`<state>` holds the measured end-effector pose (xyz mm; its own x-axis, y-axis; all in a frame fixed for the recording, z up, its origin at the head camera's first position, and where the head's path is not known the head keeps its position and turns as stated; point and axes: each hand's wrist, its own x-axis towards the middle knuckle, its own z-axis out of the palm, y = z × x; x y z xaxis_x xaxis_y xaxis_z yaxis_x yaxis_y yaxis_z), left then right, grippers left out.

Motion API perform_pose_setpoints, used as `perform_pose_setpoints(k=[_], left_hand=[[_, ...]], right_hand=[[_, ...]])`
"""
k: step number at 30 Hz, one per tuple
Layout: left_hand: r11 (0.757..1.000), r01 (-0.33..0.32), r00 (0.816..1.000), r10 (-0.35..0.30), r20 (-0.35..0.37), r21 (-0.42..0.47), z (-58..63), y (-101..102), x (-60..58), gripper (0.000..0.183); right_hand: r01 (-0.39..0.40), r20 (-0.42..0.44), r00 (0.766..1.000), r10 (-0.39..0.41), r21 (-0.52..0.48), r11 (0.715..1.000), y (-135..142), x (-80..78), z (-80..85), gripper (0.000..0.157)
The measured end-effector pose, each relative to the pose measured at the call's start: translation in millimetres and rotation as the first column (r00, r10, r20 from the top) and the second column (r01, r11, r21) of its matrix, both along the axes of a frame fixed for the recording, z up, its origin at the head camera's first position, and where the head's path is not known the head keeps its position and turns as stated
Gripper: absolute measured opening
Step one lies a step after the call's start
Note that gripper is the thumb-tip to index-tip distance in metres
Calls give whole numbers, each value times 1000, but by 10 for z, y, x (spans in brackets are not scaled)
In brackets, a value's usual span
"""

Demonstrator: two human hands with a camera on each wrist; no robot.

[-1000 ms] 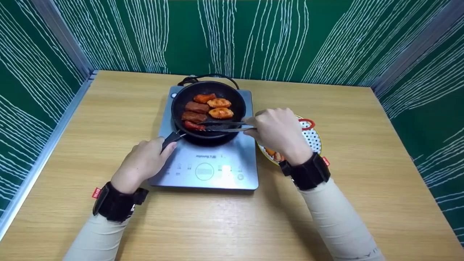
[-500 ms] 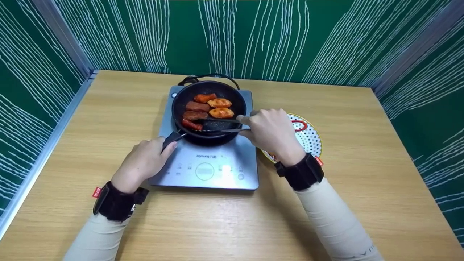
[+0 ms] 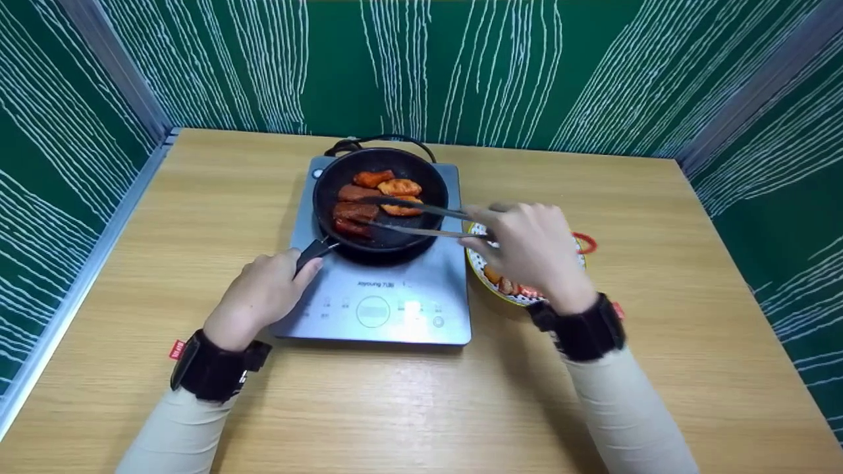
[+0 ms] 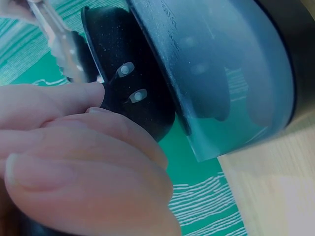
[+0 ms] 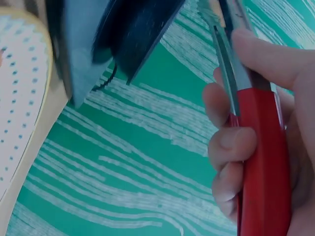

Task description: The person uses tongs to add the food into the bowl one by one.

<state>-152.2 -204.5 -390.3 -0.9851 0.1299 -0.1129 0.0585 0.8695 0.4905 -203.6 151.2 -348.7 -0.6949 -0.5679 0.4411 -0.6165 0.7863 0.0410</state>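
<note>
My left hand grips the black handle of a frying pan. In my right hand are metal tongs with red handles. Their two arms reach into the pan from the right, spread apart, with the tips over and beside the brown meat slabs. A dark red strip of food lies at the near side of the pan. An orange-red drumstick-like piece and two golden chicken wing pieces lie farther back; the tongs partly cover one wing piece.
The pan sits on a silver induction cooker, with a black cord behind it. Right of the cooker, a dotted plate with a yellow rim bears more food pieces, partly hidden by my right hand. A green patterned wall stands behind the table.
The tongs were at the red strip, which shifted slightly. Now their arms stand wider apart, over the brown slabs, and my right hand has drawn back rightward. The left hand stays put.
</note>
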Motion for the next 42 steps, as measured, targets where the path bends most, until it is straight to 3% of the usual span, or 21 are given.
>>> perform_pose_setpoints(k=[8, 16, 20, 32, 38, 42], left_hand=[[1000, -9, 1000, 9, 25, 23, -2, 10, -1, 40], [1000, -17, 1000, 16, 26, 23, -7, -24, 4, 42], [1000, -16, 1000, 16, 22, 20, -13, -26, 5, 43], [1000, -7, 1000, 6, 15, 25, -11, -8, 14, 40], [1000, -9, 1000, 8, 22, 22, -7, -6, 11, 41], [1000, -13, 1000, 13, 28, 24, -9, 0, 5, 42]], right_hand=[[63, 34, 998, -61, -57, 996, 697, 130, -53, 41], [172, 127, 976, -175, 34, 985, 1324, 284, -174, 51], [189, 176, 964, -202, 88, 978, 1525, 340, -248, 51], [205, 306, 917, -255, 187, 961, 1630, 345, -322, 60], [206, 341, 906, -251, 163, 965, 1629, 281, -338, 47], [218, 324, 912, -250, 134, 967, 1669, 219, -391, 42]])
